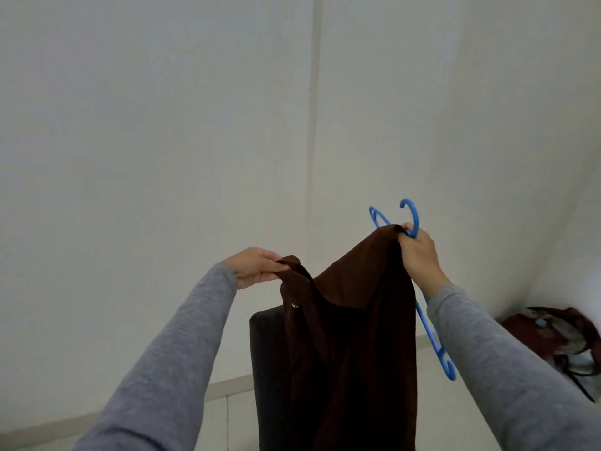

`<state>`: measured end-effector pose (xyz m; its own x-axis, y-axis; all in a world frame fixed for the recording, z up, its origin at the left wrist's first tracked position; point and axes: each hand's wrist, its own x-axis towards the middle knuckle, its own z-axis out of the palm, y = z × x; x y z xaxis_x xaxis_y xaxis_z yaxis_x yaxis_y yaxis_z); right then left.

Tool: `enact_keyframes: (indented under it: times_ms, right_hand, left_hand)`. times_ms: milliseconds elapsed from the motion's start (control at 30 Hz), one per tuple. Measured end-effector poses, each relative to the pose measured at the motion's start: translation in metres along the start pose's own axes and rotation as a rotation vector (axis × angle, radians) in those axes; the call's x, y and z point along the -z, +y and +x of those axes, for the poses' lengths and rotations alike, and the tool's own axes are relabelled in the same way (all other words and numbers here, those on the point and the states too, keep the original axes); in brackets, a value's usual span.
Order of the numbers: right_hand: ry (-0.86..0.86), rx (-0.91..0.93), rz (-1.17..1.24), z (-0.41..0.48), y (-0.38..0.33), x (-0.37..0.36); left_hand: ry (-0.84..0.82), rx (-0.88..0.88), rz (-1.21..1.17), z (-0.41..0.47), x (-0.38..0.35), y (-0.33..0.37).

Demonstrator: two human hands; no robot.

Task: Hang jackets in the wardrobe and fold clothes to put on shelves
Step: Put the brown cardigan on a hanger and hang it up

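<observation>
- We hold a dark brown garment up in front of us, raised between our two hands and hanging down out of the bottom of the view.
- It has a small pale fastener on the front near its left upper corner; whether it is a jacket or some other piece we cannot tell.
- Our left hand is closed on the garment's left upper corner, fingers pinched over the bunched cloth.
- Our right hand is higher and is closed on the right upper corner of the garment together with a blue plastic hanger.
- The hanger's hook sticks up above our right fist, one arm end shows just beside it over the top of the cloth, and the other arm runs down along our right forearm, outside the garment.
- How much of the hanger is inside the garment we cannot tell.
- Both our arms wear grey sleeves.
- Behind the garment, low down, stands a dark upholstered chair back, partly hidden by the cloth.
- At the lower right, against the wall, lies a heap of reddish cloth with dark straps across it.
- A plain pale wall fills the rest, meeting a light tiled floor at the bottom.
</observation>
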<state>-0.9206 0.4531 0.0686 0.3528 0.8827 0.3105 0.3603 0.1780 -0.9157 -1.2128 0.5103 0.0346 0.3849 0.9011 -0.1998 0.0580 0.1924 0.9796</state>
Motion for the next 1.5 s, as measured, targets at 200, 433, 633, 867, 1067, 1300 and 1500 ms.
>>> enact_keyframes:
  times_ms: [200,433,633,867,1067,1300,1500]
  right_hand:
    - [-0.163,-0.063,-0.121,-0.002,0.022,0.01]
    - [-0.59,-0.093,-0.234,-0.01,0.034,0.021]
    - [-0.507,-0.136,0.097,-0.014,0.016,0.021]
    - [-0.082,0.12,0.339,-0.014,-0.013,0.009]
    - [0.006,0.125,0.709,-0.014,-0.051,-0.003]
    - [0.122,0.156,0.929,-0.02,-0.085,-0.017]
    - [0.352,0.187,1.112,-0.028,-0.096,-0.028]
  left_hand:
    - [0.114,-0.028,0.064,0.0,-0.021,0.018]
    - [0.462,-0.116,0.387,0.028,-0.066,0.044]
    - [0.561,-0.128,0.274,0.033,-0.076,0.052]
    - [0.482,-0.112,0.159,0.029,-0.093,0.064]
    - [0.507,-0.11,0.164,0.026,-0.098,0.067]
    - [0.555,-0.102,0.101,0.024,-0.105,0.064]
    - [0.538,-0.105,0.112,0.022,-0.109,0.068]
